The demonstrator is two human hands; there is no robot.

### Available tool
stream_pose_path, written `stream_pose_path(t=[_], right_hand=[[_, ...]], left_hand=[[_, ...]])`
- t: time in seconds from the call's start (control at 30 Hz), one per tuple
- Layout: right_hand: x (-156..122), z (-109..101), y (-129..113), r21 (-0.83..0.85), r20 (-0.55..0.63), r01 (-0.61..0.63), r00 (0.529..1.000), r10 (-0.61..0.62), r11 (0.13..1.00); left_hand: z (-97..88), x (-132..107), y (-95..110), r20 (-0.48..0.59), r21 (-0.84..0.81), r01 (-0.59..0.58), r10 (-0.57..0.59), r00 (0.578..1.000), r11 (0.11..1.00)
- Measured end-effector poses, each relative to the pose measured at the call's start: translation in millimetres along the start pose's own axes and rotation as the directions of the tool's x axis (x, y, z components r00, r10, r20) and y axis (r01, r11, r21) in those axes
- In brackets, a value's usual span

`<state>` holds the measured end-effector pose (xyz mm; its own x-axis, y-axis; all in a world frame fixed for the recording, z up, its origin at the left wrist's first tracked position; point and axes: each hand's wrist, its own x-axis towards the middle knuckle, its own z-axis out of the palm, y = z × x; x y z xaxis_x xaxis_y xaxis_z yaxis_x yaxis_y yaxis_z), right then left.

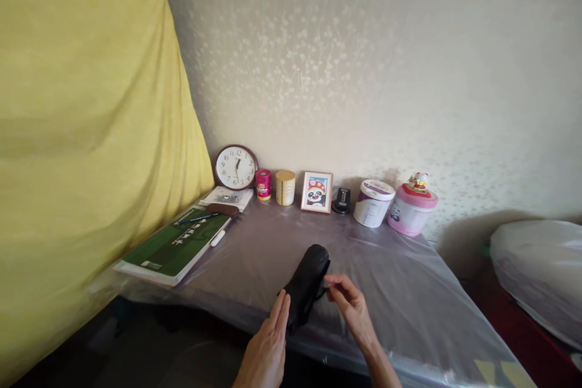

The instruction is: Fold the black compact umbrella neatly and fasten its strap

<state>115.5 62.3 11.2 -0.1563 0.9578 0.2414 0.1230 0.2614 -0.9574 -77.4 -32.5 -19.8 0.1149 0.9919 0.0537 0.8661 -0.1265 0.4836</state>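
Note:
A black folded umbrella (307, 282) lies on the plastic-covered table (400, 291) near its front edge. My left hand (268, 345) rests flat against the umbrella's left side, fingers stretched out together. My right hand (352, 306) is at the umbrella's right side, its fingertips pinched on a thin black strap of the umbrella.
Along the wall stand a round clock (236, 167), a small red tin (263, 185), a gold tin (285, 187), a framed panda picture (317, 191), a small black object (342, 200), a white tub (373, 202) and a pink tub (411, 209). A green book (175, 245) lies left. A yellow curtain (82, 133) hangs left.

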Motion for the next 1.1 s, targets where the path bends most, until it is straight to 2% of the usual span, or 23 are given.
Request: stream_pose_path(t=[0.17, 0.23, 0.33, 0.37, 0.43, 0.5, 0.53, 0.57, 0.6, 0.67, 0.73, 0.77, 0.83, 0.9, 1.0, 1.1], right_hand=[[-18, -51, 32, -0.115, -0.18, -0.13, 0.978, 0.108, 0.985], [-21, -62, 44, -0.134, -0.225, -0.162, 0.966, 0.129, 0.978], [-23, -66, 52, -0.159, -0.25, -0.211, 0.954, 0.167, 0.965], [-24, -66, 53, -0.168, -0.246, -0.222, 0.953, 0.177, 0.961], [-25, -65, 52, -0.181, -0.23, -0.231, 0.955, 0.188, 0.956], [-25, -64, 53, -0.186, -0.212, -0.229, 0.959, 0.189, 0.955], [-25, -64, 54, -0.183, -0.205, -0.229, 0.96, 0.19, 0.956], [-26, -64, 56, -0.179, -0.202, -0.23, 0.96, 0.193, 0.956], [-26, -64, 58, -0.176, -0.197, -0.231, 0.961, 0.196, 0.957], [-26, -65, 63, -0.179, -0.182, -0.222, 0.965, 0.189, 0.959], [-26, -65, 66, -0.203, -0.166, -0.208, 0.97, 0.175, 0.957], [-26, -65, 67, -0.219, -0.16, -0.199, 0.973, 0.166, 0.955], [-26, -64, 67, -0.246, -0.16, -0.183, 0.976, 0.146, 0.952], [-27, -64, 67, -0.268, -0.163, -0.167, 0.979, 0.126, 0.949], [-27, -63, 67, -0.28, -0.158, -0.133, 0.983, 0.091, 0.951], [-28, -62, 67, -0.28, -0.166, -0.104, 0.984, 0.059, 0.954]], left_hand=[[1.7, -1, -2, -0.009, -0.063, -0.01, 0.01, 1.0, 0.998], [1.7, 1, -3, -0.028, -0.127, -0.009, 0.006, 1.0, 0.992], [-4.5, 5, -5, -0.078, -0.302, 0.022, -0.048, 0.996, 0.953], [-8.6, 7, -5, -0.063, -0.389, 0.059, -0.09, 0.994, 0.919], [-18.7, 10, -6, 0.057, -0.581, 0.193, -0.196, 0.979, 0.791], [-28.2, 11, -8, 0.223, -0.716, 0.352, -0.279, 0.934, 0.603], [-31.7, 12, -10, 0.274, -0.743, 0.41, -0.319, 0.908, 0.53], [-34.0, 11, -12, 0.281, -0.746, 0.441, -0.365, 0.888, 0.499], [-35.1, 10, -15, 0.243, -0.729, 0.441, -0.404, 0.882, 0.523], [-34.6, 6, -19, 0.037, -0.611, 0.346, -0.41, 0.911, 0.712], [-32.4, 1, -19, -0.183, -0.363, 0.177, -0.256, 0.949, 0.915], [-31.0, -1, -18, -0.233, -0.228, 0.11, -0.164, 0.958, 0.967], [-28.3, -4, -14, -0.227, -0.022, 0.059, -0.063, 0.972, 0.998], [-25.6, -4, -13, -0.159, 0.085, 0.062, -0.048, 0.986, 0.994], [-23.9, 2, -25, -0.078, 0.12, 0.063, -0.054, 0.995, 0.991], [-26.6, 13, -47, -0.043, 0.07, 0.066, -0.063, 0.997, 0.995]])
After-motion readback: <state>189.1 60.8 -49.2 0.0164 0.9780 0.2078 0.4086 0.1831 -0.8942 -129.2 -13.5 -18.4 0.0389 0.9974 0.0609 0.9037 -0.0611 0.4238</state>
